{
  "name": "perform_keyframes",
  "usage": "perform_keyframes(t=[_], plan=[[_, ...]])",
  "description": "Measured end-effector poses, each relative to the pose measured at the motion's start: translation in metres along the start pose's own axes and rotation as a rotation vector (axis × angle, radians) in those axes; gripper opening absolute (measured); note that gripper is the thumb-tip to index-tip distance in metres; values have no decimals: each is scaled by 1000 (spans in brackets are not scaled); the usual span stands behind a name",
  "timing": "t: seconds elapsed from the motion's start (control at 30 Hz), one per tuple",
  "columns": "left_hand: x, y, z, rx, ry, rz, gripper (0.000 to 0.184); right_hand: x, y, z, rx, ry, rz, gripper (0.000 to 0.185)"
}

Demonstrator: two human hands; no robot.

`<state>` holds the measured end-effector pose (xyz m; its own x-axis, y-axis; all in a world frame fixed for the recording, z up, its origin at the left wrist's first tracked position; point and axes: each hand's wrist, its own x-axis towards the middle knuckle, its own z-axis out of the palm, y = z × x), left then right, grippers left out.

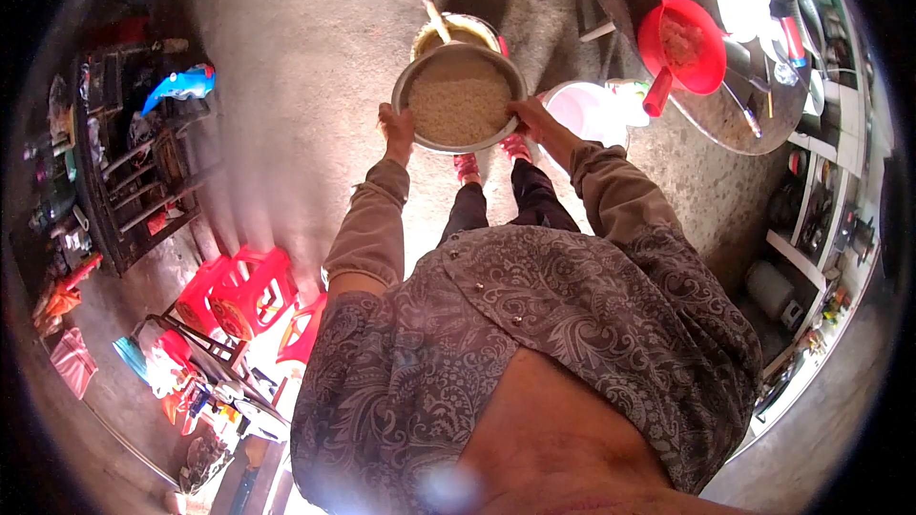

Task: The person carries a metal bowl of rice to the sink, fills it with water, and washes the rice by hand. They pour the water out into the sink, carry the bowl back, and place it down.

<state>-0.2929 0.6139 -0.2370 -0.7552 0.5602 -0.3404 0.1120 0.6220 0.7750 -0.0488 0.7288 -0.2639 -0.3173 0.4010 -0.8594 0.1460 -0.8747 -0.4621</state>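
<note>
A round metal bowl (408, 86) of pale grains that look like rice (460, 103) is held out in front of me. My left hand (397, 131) is closed on its left rim, and my right hand (530, 120) grips the opposite side. Partly hidden behind the bowl stands another round container (484, 27) with a pale rim. A wooden stick or handle (434, 15) rises out of that container; its lower end is hidden.
On the floor right of the bowl stands a white bucket (575, 113). A table (735, 129) at upper right bears a red long-handled strainer or basin (701, 72) with something pinkish inside. Red plastic stools (250, 294) stand at lower left, near a dark wooden rack (129, 186).
</note>
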Motion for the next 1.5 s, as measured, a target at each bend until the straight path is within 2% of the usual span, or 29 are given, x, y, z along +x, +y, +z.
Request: perform_keyframes(t=[0.1, 0.2, 0.43, 0.5, 0.53, 0.57, 0.6, 0.63, 0.67, 0.7, 0.73, 0.77, 0.8, 0.83, 0.87, 0.9, 0.93, 0.97, 1.0, 1.03, 1.07, 1.1, 1.13, 1.17, 1.2, 1.23, 1.27, 1.33, 1.5], plan=[[3, -6, 1, 17, -13, -6, 22, 3, 3, -3, -25, -25, 21, 9], [4, -6, 1, 36, -17, -27, 23, -6, 2, -2, -5, -63, -48, 9], [1, 0, 1, 49, -34, -22, 24, -11, 0, 3, -27, 50, -35, 7], [6, -11, 3, 107, -19, 45, 22, -4, 6, 2, -39, 92, -43, 6], [9, -13, 4, 102, -23, 48, 21, -31, -9, 14, -2, 99, -36, 6], [11, -15, 5, 97, -32, 54, 21, -23, -3, 14, -11, 89, -29, 10], [8, -7, 0, 5, -89, -35, 28, -9, 9, 11, -19, 82, -23, 16], [17, -34, 1, -89, -157, 28, 34, -1, 13, 7, -23, 79, -19, 21], [36, -79, 5, -180, -241, 96, 40, -30, 5, 7, -2, -58, -116, 22], [60, -114, 15, -22, -193, 77, 52, -50, 6, 6, -43, -142, -275, 24], [72, -132, 22, 115, -161, 150, 52, -69, 6, 4, -70, -222, -436, 26], [34, -72, 9, -340, -264, 46, 46, -62, 13, 1, -18, -249, -487, 27], [33, -55, 0, -343, -400, -36, 44, -53, 21, 0, 89, -257, -478, 28], [34, -48, -4, -689, -429, -241, 43, -42, 27, -1, 197, -266, -455, 29], [26, -44, -2, -308, -334, 10, 48, -30, 33, -1, 233, -277, -446, 30], [25, -44, -6, -356, -374, -10, 55, 0, 46, -5, -171, -328, -731, 33], [29, -38, -8, -278, -449, -63, 60, 32, 59, -9, -675, -203, -1111, 37], [26, -61, -8, -345, -341, 92, 53, 62, 73, -13, -950, -22, -1451, 43], [12, -47, -11, -272, -396, 137, 43, 78, 85, -11, -812, -55, -1364, 42], [12, -62, -10, -428, -387, 119, 34, 93, 97, -10, -665, -81, -1282, 42], [17, -74, -7, -71, -200, 204, 28, 65, 79, -6, -1258, 55, -1214, 37], [43, -106, -8, 107, -256, 210, 23, 44, 76, -5, -980, -13, -1004, 33], [27, -98, -9, -194, -255, 26, 34, 23, 79, -5, -564, -83, -738, 31], [48, -128, -8, 147, -199, 87, 37, 5, 80, -10, -264, -119, -541, 31], [17, -115, -8, 88, -147, 265, 47, -10, 76, -16, -51, -122, -401, 33], [-9, -97, -8, 229, -83, 355, 50, -4, 87, -21, 82, -102, -221, 38], [-42, -68, -4, 368, -16, 451, 54, -29, 86, -34, 129, -64, -197, 43], [-79, -56, 16, 198, -161, 456, 51, -70, 100, -73, 145, -6, -212, 49], [-189, -5, 123, 156, -480, 434, 45, -100, 165, -190, -79, 103, -409, 53]])
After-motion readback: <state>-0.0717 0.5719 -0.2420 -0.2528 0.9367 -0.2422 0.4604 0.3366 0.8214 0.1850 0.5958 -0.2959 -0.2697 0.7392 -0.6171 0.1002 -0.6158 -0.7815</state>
